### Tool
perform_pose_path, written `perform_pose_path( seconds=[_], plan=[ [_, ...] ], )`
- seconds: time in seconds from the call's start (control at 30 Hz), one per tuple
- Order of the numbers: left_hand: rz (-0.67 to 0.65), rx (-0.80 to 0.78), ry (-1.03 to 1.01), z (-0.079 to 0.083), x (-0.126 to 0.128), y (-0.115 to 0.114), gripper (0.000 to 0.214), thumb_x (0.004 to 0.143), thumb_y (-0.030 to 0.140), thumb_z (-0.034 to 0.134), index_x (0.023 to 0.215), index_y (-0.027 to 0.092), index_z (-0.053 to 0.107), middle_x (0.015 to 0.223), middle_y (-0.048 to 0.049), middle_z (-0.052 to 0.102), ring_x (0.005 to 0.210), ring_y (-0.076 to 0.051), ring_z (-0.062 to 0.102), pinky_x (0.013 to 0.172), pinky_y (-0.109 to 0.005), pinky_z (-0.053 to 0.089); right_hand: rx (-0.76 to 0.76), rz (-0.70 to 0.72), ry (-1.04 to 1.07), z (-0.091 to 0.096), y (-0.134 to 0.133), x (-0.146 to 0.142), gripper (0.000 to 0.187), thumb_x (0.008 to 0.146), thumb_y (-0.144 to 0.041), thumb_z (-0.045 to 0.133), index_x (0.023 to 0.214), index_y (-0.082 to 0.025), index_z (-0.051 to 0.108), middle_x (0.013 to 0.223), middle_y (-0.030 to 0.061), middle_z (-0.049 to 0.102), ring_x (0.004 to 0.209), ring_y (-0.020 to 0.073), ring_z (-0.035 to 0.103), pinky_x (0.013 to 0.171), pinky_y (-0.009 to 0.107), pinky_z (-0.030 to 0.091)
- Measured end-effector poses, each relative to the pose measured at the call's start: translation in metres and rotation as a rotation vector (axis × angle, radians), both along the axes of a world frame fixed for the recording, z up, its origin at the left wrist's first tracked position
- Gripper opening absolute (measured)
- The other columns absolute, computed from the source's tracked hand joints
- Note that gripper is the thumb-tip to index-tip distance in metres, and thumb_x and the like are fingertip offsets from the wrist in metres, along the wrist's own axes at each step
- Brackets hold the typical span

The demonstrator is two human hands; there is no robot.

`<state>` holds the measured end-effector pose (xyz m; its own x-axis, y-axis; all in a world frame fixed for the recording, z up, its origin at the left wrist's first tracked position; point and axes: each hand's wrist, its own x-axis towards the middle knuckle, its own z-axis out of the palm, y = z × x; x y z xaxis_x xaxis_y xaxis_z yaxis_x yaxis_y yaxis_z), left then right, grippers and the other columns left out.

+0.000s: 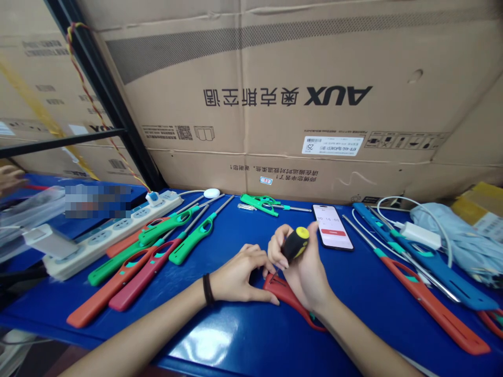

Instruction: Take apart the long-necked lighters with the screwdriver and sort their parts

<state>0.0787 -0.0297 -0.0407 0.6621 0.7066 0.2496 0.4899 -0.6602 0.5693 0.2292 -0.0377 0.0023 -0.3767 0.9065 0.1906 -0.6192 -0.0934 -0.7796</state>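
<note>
Bare forearms [129, 340] are being stretched over a blue worktable [204, 340], with a black wristband [208, 289] on the left one. The left hand [236, 275] is being kept half-curled, its thumb [273, 298] being rested on a red plastic utility lighter [293, 305] lying flat under both hands; whether it is being gripped cannot be told. The right hand [305, 269] is being closed around a black-and-yellow screwdriver [294, 244], its tip being pointed down at the lighter. The lighter is being judged light, stiff and slightly slick, best taken by its wide handle, not the thin nozzle. Farther off, green and red lighters [190, 246] are being left at the left, a blue lighter [426, 275] at the right, a smartphone [333, 228] and power strip [113, 235] between, and an AUX carton [251, 104] behind.
</note>
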Motion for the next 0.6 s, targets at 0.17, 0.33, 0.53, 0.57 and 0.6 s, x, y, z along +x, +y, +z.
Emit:
perform_pose_path(
  seconds=[0.17,0.33,0.53,0.57,0.6],
  plan=[
    [-0.003,-0.001,-0.024,0.0015,0.0005,-0.0005,0.042,0.067,0.053,0.074,0.081,0.018,0.056,0.085,-0.0012,0.061,0.085,-0.019,0.054,0.083,-0.030,0.034,0.015,-0.061,-0.045,0.0000,-0.0004,0.0002,0.051,0.072,-0.073,0.051,0.071,-0.021,0.052,0.056,-0.0042,0.045,0.046,0.0100,0.033,0.045,0.023,0.038],
    [0.008,-0.008,-0.001,-0.0004,-0.0002,-0.0003,0.044,0.066,0.054,0.074,0.088,0.019,0.059,0.088,-0.0017,0.062,0.087,-0.020,0.053,0.083,-0.031,0.035,-0.017,0.026,-0.087,-0.0014,0.0021,0.0038,0.063,0.081,-0.074,0.033,0.056,-0.019,0.049,0.045,-0.0042,0.036,0.044,0.0099,0.032,0.044,0.022,0.036],
    [-0.001,0.008,-0.023,0.0001,-0.0003,-0.0010,0.042,0.068,0.053,0.074,0.086,0.019,0.058,0.083,-0.0003,0.061,0.084,-0.019,0.054,0.083,-0.031,0.035,0.038,-0.043,-0.028,-0.0008,-0.0018,0.0012,0.049,0.075,-0.071,0.050,0.075,-0.022,0.052,0.057,-0.0046,0.048,0.045,0.0096,0.034,0.048,0.023,0.039],
    [-0.005,0.013,-0.026,0.0006,-0.0001,-0.0010,0.042,0.068,0.053,0.073,0.085,0.019,0.057,0.083,-0.0005,0.061,0.084,-0.019,0.054,0.083,-0.031,0.035,0.039,-0.035,-0.042,-0.0005,-0.0018,0.0010,0.047,0.077,-0.069,0.051,0.074,-0.022,0.052,0.059,-0.0039,0.049,0.046,0.0097,0.035,0.048,0.023,0.038],
    [-0.005,0.018,-0.028,0.0009,-0.0001,-0.0010,0.042,0.068,0.054,0.073,0.084,0.019,0.057,0.084,-0.0007,0.062,0.085,-0.019,0.054,0.082,-0.030,0.035,0.031,-0.016,-0.051,-0.0001,-0.0015,0.0011,0.048,0.079,-0.068,0.049,0.072,-0.021,0.053,0.059,-0.0034,0.049,0.046,0.0098,0.035,0.048,0.023,0.038]
  ],
)
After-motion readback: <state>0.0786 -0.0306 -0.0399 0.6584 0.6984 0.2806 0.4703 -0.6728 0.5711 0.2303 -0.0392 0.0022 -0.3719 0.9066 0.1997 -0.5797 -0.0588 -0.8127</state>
